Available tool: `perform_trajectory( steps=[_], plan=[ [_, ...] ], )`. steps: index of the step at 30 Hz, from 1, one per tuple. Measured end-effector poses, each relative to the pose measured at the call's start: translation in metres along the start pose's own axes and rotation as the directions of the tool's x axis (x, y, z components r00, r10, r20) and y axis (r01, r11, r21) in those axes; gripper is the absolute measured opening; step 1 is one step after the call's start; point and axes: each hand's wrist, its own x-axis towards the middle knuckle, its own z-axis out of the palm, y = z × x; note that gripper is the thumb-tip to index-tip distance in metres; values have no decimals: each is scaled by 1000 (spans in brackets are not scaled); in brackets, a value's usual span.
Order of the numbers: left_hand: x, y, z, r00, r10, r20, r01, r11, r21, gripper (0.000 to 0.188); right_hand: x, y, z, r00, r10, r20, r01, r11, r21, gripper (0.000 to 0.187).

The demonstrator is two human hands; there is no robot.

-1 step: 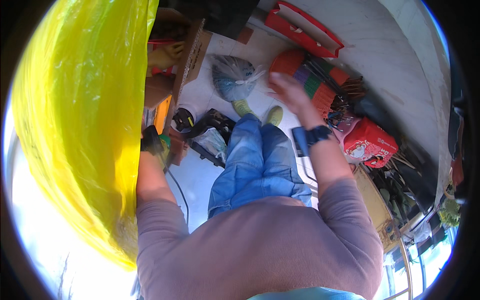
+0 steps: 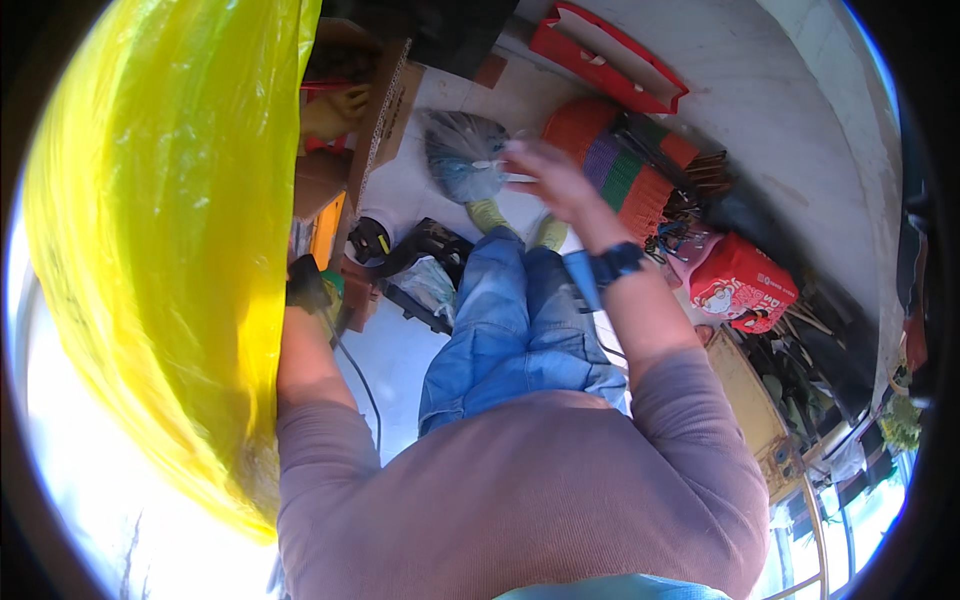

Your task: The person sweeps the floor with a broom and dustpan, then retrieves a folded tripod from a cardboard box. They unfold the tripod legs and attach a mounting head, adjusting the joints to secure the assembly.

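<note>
A large yellow plastic bag [image 2: 170,260] fills the left side and covers my left hand. Only the left forearm [image 2: 305,365] shows beside it, with a dark band at the wrist, so I cannot see what those fingers do. My right hand [image 2: 552,178] reaches out over the floor, fingers stretched and slightly blurred, with nothing visible in it. It appears close to the knotted top of a clear plastic bag [image 2: 462,160] with dark bluish contents; whether it touches is unclear. A blue flat piece [image 2: 582,278] sits by the dark strap on my right wrist.
Beyond my shoes stands a red paper bag [image 2: 608,58] by the wall. An orange, purple and green woven bag [image 2: 610,165] and a red printed bag [image 2: 740,283] lie to the right. Cardboard boxes [image 2: 385,125] and a black case [image 2: 430,255] are at left.
My right hand has moved left, from beside the woven bag toward the knot of the clear bag. The yellow bag has barely shifted.
</note>
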Motion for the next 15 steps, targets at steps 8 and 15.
perform_trajectory(
  steps=[8, 15],
  plan=[
    [33, -14, -25, 998, -22, 62, 28, 995, -100, 15, 92, -65, 194, 987, 102, -124, -130, 961, -245, 57],
    [29, -13, -47, 997, -63, 38, 70, 968, -242, 31, 121, -57, 198, 977, 166, -133, -191, 960, -204, 32]
  ],
)
